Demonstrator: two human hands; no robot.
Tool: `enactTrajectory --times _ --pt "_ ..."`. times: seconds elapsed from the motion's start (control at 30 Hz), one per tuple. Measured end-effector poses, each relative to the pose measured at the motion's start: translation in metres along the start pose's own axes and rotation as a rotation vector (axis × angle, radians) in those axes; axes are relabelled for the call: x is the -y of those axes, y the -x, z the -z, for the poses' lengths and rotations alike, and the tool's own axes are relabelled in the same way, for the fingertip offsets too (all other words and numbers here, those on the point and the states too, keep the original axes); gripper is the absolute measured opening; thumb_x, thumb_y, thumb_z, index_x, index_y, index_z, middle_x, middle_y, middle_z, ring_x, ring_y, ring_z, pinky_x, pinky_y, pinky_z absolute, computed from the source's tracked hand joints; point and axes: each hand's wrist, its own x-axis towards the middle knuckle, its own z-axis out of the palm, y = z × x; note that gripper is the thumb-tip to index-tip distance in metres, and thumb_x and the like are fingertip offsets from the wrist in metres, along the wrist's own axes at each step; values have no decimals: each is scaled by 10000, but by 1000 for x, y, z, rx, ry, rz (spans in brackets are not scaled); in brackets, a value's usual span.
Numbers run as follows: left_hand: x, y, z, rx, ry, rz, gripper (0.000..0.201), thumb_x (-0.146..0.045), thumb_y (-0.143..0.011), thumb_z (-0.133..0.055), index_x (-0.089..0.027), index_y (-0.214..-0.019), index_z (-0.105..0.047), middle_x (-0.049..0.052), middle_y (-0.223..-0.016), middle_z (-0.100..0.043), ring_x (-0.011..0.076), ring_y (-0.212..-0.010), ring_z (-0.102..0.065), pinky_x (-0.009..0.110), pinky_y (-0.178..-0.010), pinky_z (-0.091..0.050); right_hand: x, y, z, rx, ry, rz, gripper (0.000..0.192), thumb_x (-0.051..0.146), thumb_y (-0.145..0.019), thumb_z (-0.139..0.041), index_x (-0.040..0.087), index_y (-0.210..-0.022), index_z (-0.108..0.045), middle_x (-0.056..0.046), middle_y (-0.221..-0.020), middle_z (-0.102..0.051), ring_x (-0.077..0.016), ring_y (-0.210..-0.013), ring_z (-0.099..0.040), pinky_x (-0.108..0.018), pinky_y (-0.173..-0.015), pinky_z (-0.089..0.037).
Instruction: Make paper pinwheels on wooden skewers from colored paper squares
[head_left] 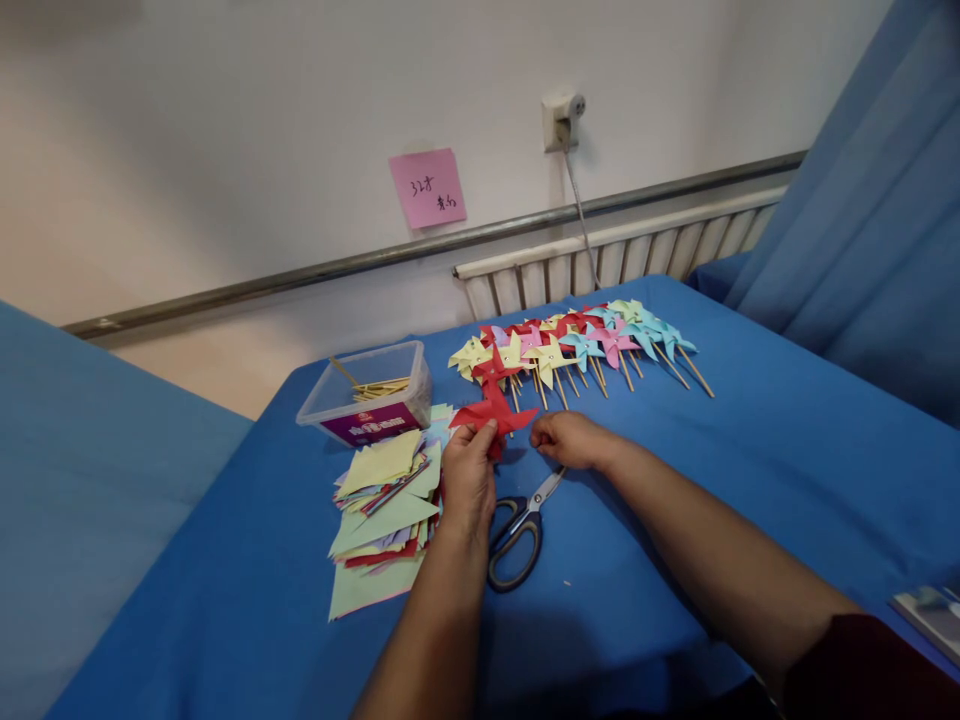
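Between the thumb and fingers of my left hand is a red paper pinwheel, its folded blades pointing outward. My right hand is just to the right, its fingers curled together low over the cloth; whatever they hold, if anything, is hidden. Below the two hands lies a pair of dark-handled scissors, blades pointing toward my right wrist. Finished pinwheels on sticks in yellow, red, pink and blue lie in a heap beyond my hands. Left of my left forearm is a pile of coloured paper sheets.
A clear plastic tub with thin wooden sticks stands at the back left. Everything rests on a blue cloth-covered table. Behind it are a radiator, a metal rail and a plugged-in cord. Blue curtains hang at the right.
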Motion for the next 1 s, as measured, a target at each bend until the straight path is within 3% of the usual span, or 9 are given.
enactTrajectory --times 1.0 --pt "0 0 0 -5 19 10 231 -253 -595 -768 -139 -659 -578 -19 -540 -594 89 -474 -521 201 -477 -380 2 3 5 -62 148 -151 146 188 -828 -516 181 -890 -649 -49 -829 -689 -152 -748 -578 -243 -630 -324"
